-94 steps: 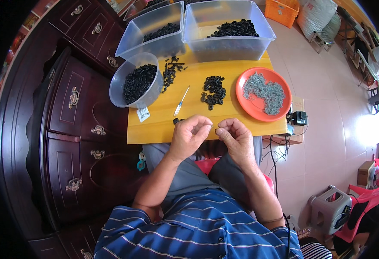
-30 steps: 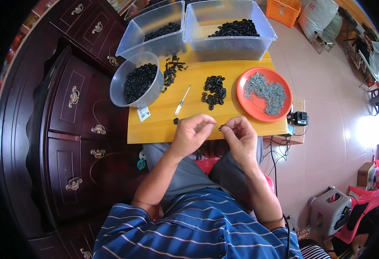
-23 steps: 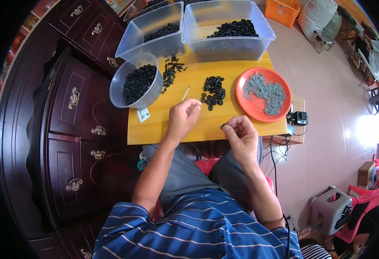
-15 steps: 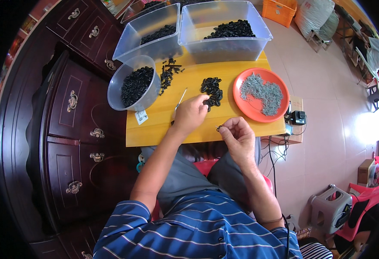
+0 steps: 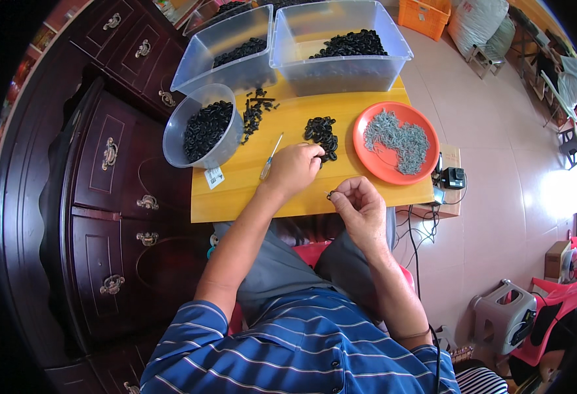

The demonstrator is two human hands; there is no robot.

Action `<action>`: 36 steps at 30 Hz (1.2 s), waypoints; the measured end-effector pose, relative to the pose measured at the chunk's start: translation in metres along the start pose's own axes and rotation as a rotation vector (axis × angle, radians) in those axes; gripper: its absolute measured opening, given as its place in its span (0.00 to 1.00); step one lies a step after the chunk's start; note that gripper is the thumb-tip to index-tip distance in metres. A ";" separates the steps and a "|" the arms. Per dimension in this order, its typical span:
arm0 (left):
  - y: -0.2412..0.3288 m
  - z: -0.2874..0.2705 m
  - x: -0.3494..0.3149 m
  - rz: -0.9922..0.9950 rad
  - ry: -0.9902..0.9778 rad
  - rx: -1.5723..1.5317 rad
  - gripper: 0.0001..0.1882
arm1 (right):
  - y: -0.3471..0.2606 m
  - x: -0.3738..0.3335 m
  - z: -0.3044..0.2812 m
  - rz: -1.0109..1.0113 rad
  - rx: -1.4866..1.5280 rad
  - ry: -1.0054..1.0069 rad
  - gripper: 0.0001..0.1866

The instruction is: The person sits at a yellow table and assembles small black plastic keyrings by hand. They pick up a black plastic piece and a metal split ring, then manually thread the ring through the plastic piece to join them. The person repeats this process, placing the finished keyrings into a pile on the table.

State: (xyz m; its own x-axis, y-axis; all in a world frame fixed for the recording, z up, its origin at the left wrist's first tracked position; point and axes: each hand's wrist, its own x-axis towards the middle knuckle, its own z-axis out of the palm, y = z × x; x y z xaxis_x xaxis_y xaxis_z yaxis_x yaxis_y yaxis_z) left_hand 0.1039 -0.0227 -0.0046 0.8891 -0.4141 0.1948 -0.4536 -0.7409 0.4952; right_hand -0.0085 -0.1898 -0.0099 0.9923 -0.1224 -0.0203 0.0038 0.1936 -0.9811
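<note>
My left hand (image 5: pixel 295 169) is at the near edge of a small pile of black ring-shaped pieces (image 5: pixel 320 130), its bent fingertips touching them. The fingers are drawn together, and whatever lies between them is hidden. To the right, above the table's front edge, my right hand (image 5: pixel 363 202) is closed in a pinch on a small black ring-shaped piece (image 5: pixel 331 195); a thin pale bit shows beside it. A screwdriver (image 5: pixel 274 155) lies left of my left hand. Many small silvery screw-like pieces (image 5: pixel 412 156) lie in an orange-red plate (image 5: pixel 381 172) at the right.
A round clear tub (image 5: pixel 225 146) of black pieces stands at the left, with loose black parts (image 5: pixel 253 115) beside it. Two large clear bins (image 5: pixel 341 73) stand along the back of the yellow table (image 5: pixel 236 200). A small black device (image 5: pixel 453 178) with cables sits beyond the right edge.
My left hand has shifted slightly right, its fingertips further over the pile, uncovering more of the screwdriver. My right hand keeps its pinch, almost still.
</note>
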 end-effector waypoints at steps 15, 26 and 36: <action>-0.015 0.015 0.021 0.008 0.207 -0.128 0.08 | -0.002 0.000 0.001 0.001 0.032 -0.006 0.04; -0.025 0.005 0.009 -0.095 0.185 -0.252 0.08 | -0.001 0.000 0.001 -0.006 0.032 -0.007 0.04; 0.011 0.024 -0.018 0.082 0.140 -0.037 0.10 | 0.001 0.000 0.000 -0.006 0.007 -0.012 0.05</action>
State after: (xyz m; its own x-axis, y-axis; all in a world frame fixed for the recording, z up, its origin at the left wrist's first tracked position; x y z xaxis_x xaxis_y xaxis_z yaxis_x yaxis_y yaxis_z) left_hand 0.0810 -0.0361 -0.0225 0.8500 -0.3932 0.3505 -0.5250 -0.6863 0.5033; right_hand -0.0084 -0.1896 -0.0108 0.9936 -0.1122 -0.0119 0.0108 0.1995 -0.9798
